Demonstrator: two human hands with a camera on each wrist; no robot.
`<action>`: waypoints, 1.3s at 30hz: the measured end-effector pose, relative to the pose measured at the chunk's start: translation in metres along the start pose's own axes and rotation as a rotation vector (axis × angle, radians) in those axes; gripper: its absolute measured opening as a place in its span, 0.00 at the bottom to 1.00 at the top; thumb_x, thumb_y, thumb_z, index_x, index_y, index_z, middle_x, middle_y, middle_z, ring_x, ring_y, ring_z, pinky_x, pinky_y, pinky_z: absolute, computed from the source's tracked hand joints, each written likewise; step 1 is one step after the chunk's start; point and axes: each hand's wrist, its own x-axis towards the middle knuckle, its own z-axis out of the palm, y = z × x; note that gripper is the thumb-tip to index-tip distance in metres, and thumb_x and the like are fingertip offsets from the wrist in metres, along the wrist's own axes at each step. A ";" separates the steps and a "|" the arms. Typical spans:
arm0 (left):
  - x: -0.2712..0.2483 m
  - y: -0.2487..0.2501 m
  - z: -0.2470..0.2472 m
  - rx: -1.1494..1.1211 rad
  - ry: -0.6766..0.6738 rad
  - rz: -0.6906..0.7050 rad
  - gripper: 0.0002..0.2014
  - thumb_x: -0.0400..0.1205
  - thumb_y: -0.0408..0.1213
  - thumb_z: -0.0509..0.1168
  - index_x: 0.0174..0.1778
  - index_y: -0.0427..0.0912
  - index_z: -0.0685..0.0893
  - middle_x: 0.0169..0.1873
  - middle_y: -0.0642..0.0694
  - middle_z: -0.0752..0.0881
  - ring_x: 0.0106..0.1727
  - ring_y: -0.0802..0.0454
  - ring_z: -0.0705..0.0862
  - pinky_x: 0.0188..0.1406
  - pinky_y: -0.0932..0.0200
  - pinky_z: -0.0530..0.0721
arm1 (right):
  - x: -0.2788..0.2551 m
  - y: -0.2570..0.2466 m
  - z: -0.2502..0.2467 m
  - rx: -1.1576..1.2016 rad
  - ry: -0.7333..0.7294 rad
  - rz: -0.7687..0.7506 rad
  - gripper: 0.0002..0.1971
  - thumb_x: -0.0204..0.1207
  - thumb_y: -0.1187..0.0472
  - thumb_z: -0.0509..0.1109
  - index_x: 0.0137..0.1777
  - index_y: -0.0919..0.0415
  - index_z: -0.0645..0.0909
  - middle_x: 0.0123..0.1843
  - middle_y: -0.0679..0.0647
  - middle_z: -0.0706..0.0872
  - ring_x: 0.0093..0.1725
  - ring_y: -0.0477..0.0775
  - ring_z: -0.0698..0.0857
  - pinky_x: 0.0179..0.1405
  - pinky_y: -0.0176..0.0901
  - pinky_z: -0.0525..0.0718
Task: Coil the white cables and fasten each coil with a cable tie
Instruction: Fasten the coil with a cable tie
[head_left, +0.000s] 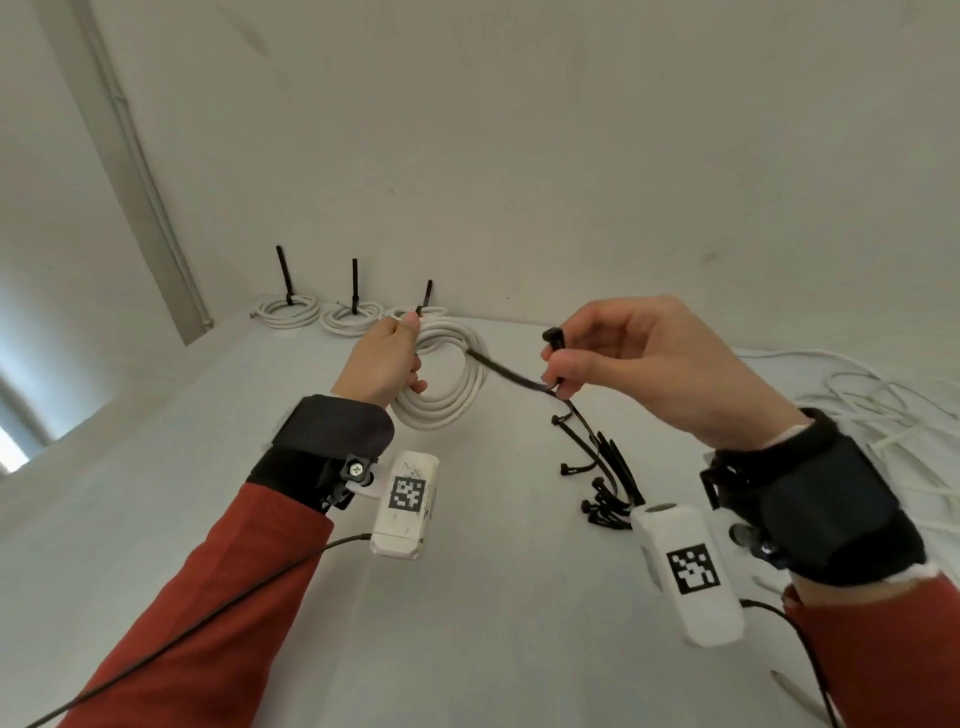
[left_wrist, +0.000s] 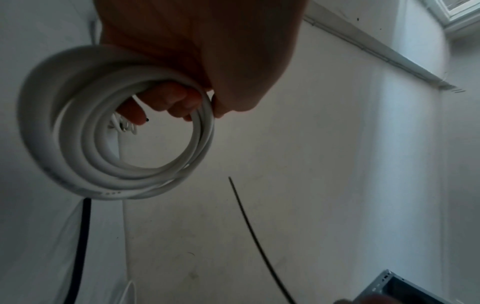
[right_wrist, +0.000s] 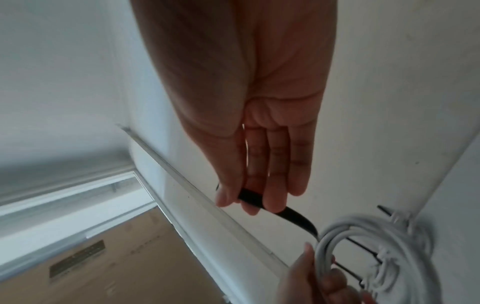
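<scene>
Gripping the white coil (head_left: 457, 397) in the curled left hand (head_left: 387, 358) above the worktop (head_left: 467, 623) middle, pinching a black cable tie (head_left: 511, 376) in the right hand (head_left: 639, 364) just right, tip at the coil's rim, tied coils (head_left: 288, 312) far left, spare ties (head_left: 608, 483) near right.

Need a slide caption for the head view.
Left hand grips a white cable coil while right hand pinches a black cable tie aimed at it; three tied coils lie by the wall.
</scene>
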 end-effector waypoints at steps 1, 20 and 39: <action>-0.001 0.001 0.001 -0.007 0.008 0.004 0.13 0.89 0.44 0.51 0.43 0.41 0.71 0.26 0.47 0.67 0.22 0.54 0.66 0.33 0.54 0.80 | 0.002 0.000 0.004 0.000 -0.008 0.003 0.06 0.69 0.65 0.75 0.43 0.67 0.85 0.37 0.59 0.91 0.36 0.55 0.89 0.45 0.41 0.88; -0.034 0.019 0.028 -0.091 -0.477 -0.113 0.18 0.79 0.46 0.59 0.46 0.33 0.82 0.23 0.50 0.63 0.23 0.55 0.61 0.33 0.59 0.68 | 0.031 0.050 0.017 -0.221 0.377 -0.026 0.07 0.60 0.47 0.81 0.32 0.38 0.85 0.52 0.41 0.74 0.58 0.42 0.74 0.62 0.35 0.67; -0.040 0.009 0.032 -0.063 -0.660 0.084 0.13 0.80 0.48 0.65 0.31 0.49 0.86 0.23 0.53 0.63 0.24 0.58 0.63 0.32 0.62 0.76 | 0.036 0.055 0.010 0.306 0.301 0.320 0.12 0.77 0.49 0.69 0.44 0.58 0.85 0.41 0.52 0.80 0.34 0.51 0.78 0.35 0.43 0.80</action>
